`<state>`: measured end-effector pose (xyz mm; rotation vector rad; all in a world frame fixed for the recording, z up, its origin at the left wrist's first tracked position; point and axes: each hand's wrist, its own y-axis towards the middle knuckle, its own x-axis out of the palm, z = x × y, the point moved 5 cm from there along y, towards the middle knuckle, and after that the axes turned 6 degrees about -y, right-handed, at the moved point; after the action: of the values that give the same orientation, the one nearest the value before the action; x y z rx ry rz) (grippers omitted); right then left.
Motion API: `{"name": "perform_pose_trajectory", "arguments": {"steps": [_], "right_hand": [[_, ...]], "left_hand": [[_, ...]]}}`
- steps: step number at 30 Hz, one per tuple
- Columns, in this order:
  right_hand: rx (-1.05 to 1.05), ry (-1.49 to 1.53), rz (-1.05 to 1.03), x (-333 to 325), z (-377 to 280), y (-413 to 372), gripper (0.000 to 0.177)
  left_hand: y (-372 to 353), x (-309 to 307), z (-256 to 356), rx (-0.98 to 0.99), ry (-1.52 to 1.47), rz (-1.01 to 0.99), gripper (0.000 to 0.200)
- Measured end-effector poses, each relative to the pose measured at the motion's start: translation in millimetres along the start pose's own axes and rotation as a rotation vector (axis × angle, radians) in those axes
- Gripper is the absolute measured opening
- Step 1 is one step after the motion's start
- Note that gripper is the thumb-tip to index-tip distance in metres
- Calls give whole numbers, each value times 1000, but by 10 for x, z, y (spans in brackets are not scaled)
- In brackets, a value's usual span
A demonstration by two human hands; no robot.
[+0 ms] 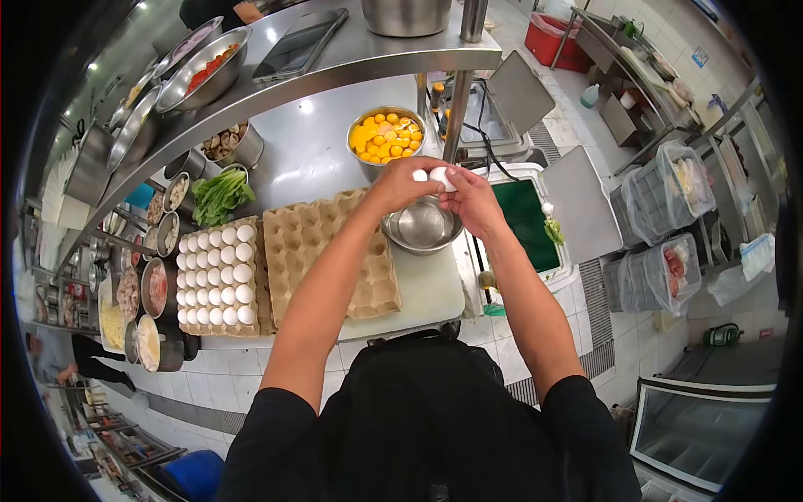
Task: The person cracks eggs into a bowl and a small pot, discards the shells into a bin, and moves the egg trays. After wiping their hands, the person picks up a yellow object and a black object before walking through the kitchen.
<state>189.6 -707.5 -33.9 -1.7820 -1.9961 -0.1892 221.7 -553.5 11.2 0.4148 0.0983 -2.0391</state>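
Note:
Both hands meet over a steel bowl at the middle of the view. My left hand is closed round a white egg. The fingers of my right hand are wrapped round another white egg, close beside the first. Whether the shells are cracked cannot be made out. Just beyond my hands stands a steel pot of yolks. To the left lie a bare cardboard egg tray and a tray filled with several white eggs.
A white cutting board lies at the counter's near edge. Leafy greens and several food containers stand left. Overhead runs a steel shelf with bowls and a tablet. On the right is a green-bottomed bin. Another person stands far left.

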Motion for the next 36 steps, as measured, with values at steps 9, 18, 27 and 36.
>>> {"name": "perform_pose_trajectory", "arguments": {"steps": [9, 18, 27, 36], "right_hand": [[-112, -771, -148, 78, -21, 38, 41], [-355, -1149, 403, -239, -995, -396, 49], [-476, -904, 408, -238, -530, -177, 47], [-157, -106, 487, -240, -174, 626, 35]], "left_hand": [[-289, -90, -160, -11, 56, 64, 37], [164, 444, 586, 265, 72, 140, 60], [151, 698, -29, -185, -1011, 142, 81], [81, 121, -199, -186, -506, 292, 42]]}}
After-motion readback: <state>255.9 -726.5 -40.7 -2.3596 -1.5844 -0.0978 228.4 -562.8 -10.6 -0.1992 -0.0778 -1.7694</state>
